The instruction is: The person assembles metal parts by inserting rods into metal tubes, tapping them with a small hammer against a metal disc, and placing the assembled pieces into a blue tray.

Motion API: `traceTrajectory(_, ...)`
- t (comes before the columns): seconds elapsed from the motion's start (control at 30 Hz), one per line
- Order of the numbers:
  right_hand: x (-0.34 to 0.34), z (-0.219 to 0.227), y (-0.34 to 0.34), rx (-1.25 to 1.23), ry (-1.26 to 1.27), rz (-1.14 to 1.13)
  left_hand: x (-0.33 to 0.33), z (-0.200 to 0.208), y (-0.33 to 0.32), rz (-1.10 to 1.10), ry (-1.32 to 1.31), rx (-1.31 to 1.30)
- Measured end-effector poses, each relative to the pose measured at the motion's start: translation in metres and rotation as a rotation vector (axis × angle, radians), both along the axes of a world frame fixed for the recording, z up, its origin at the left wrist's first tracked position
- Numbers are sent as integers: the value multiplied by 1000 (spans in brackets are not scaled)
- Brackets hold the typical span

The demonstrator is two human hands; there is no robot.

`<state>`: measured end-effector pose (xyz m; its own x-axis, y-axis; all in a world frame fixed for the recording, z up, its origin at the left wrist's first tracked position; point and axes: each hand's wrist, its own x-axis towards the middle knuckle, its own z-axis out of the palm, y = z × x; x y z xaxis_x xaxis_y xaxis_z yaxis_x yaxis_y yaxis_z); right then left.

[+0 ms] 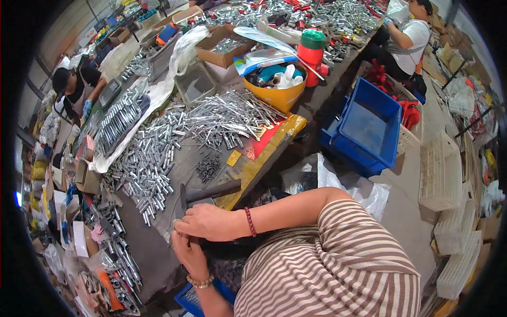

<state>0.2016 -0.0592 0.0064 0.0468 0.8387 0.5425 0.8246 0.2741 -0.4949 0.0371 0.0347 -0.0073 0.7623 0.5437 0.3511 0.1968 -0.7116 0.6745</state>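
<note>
My right hand [203,222], with a dark red bead bracelet at the wrist, and my left hand [191,257], with a gold-toned bracelet, meet at the near edge of the workbench [156,259]. Fingers of both are closed together at one spot; what they pinch is mostly hidden. Just beyond the right hand a hammer [214,192] rests on the bench, its handle pointing right. Past it lies a small heap of dark pins [208,169]. Farther out spread piles of short silvery tubes [150,164] and thin metal rods [227,117].
A yellow container [274,94] and a red jug with green lid [310,55] stand on the far bench. Blue crates [369,127] sit to the right, above plastic bags [338,177]. A blue tray [189,300] is below my left forearm. Two co-workers sit farther off, left and right.
</note>
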Motion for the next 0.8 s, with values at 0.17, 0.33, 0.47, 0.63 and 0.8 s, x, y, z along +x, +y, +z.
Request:
traceTrajectory(0.17,-2,2,-3,-28,-62,1,8,-3,-3,37,-61,-64)
traceTrajectory(0.33,-3,-2,-7,-45,-98,-39,9,-7,-1,18,-108,-22)
traceTrajectory(0.47,8,-6,-19,-7,-100,-59,8,-1,0,9,-32,43)
traceTrajectory(0.63,28,10,-29,4,-179,-271,0,5,-7,46,-45,-22)
traceTrajectory(0.8,44,-2,-22,-229,-257,-308,1,0,-1,34,-37,127)
